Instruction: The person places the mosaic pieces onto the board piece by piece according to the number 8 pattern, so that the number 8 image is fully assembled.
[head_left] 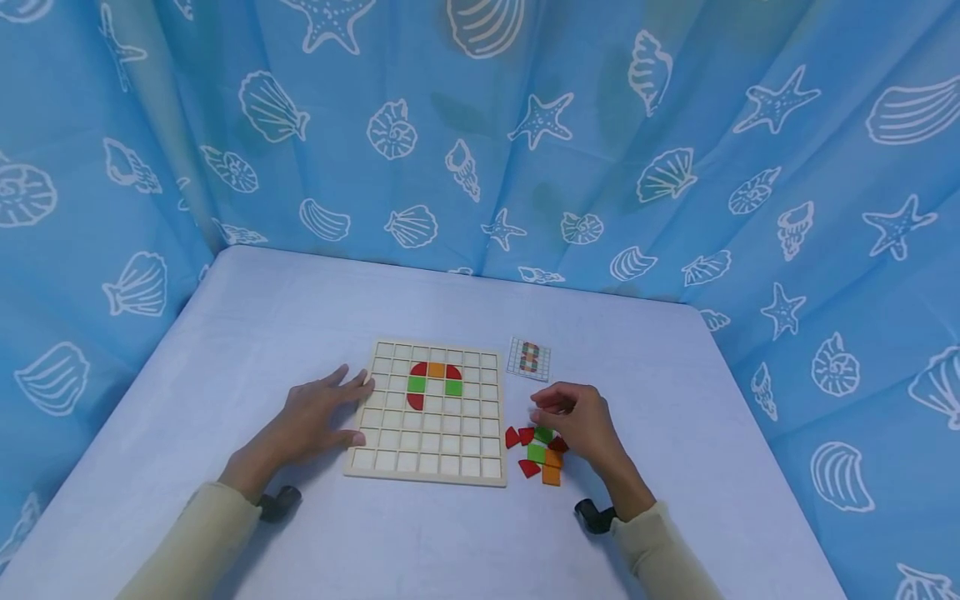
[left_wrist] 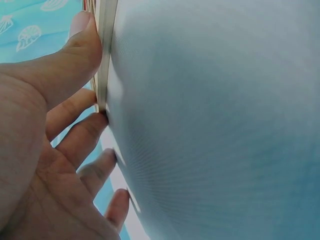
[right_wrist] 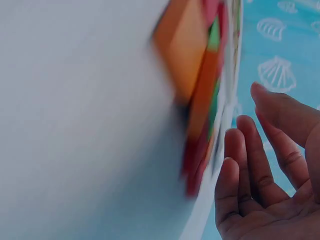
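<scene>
My left hand [head_left: 318,417] rests at the left edge of a wooden grid board [head_left: 427,481], its fingers spread and its thumb against the frame in the left wrist view. Near the board's top, red rounded pieces [head_left: 415,402], green squares [head_left: 416,384] and an orange square [head_left: 436,370] sit in cells. My right hand [head_left: 577,417] hovers over a loose pile of red, green [head_left: 536,452] and orange pieces [head_left: 551,476] beside the board. Its fingers are bent loosely, and nothing shows between thumb and fingers in the right wrist view, where the pile is blurred.
A small pattern card [head_left: 528,358] with a printed grid lies beyond the right hand, by the board's upper right corner. White cloth covers the table [head_left: 315,308]. Blue curtains [head_left: 465,100] with white shells and starfish stand behind it and at both sides.
</scene>
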